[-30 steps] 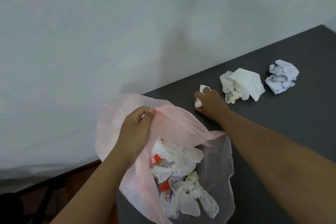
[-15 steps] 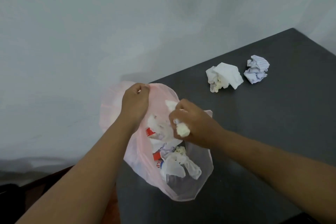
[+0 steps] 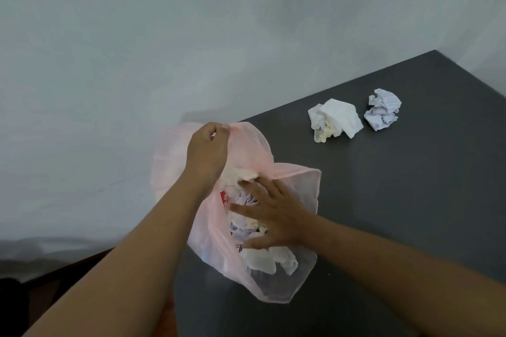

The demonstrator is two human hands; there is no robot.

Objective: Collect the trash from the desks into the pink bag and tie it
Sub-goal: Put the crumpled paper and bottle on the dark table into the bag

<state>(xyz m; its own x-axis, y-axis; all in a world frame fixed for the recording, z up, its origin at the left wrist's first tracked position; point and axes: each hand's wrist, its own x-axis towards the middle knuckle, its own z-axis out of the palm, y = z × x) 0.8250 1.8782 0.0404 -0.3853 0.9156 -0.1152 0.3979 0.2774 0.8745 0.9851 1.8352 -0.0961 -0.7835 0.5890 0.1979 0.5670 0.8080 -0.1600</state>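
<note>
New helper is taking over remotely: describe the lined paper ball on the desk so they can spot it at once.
On the dark grey desk, look beyond the pink bag. Two wads lie there; the lined paper ball is the rightmost, faintly bluish with ruled lines, unlike the plain white tissue wad.

Both forearms are bare to the frame's near edge, no sleeves showing; left hand point(image 3: 208, 149) and right hand point(image 3: 273, 216) wear nothing.

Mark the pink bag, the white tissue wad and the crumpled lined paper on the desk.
pink bag point(image 3: 301, 189): head view, on its translucent right wall near the rim.
white tissue wad point(image 3: 338, 115): head view, on its flat top sheet.
crumpled lined paper point(image 3: 383, 108): head view, on the middle of the ball.
</note>
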